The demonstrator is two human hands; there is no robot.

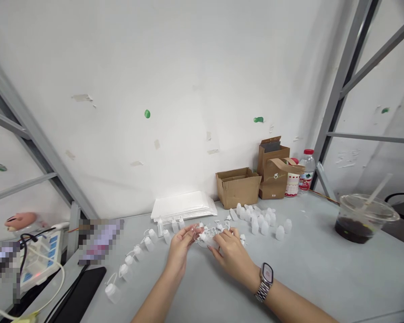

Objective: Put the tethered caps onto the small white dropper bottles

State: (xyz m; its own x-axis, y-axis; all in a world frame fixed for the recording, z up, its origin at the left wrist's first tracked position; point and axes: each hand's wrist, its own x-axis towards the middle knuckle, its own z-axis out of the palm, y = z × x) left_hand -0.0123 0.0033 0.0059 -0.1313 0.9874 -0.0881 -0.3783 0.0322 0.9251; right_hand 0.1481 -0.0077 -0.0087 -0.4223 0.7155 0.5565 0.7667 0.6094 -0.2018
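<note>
Bare forearms are lying nearest the cam. White wall is filling most of the bkgd; grey worktop is running across below it. Flat white stack is resting at the rear, approx mid. Lidded clear cup w/ straw & dark drink is standing far R. Brown paper bag is standing at rear R, open cardboard box just L of it, red-capped bottle to its R.

R hand, w/ watch on wrist, is holding a small translucent bottle, fingers pinching its body. L hand is meeting the bottle's white end, fingertips bunching tog.; can't tell exactly what they're gripping. Bottle is tilting mid-worktop, btwn the hands, white end pointing up-L.

Capped bottles are standing in a curved row on the L; loose bottles are crowding on the R. Smallest: white caps are lying heaped just behind the hands.
</note>
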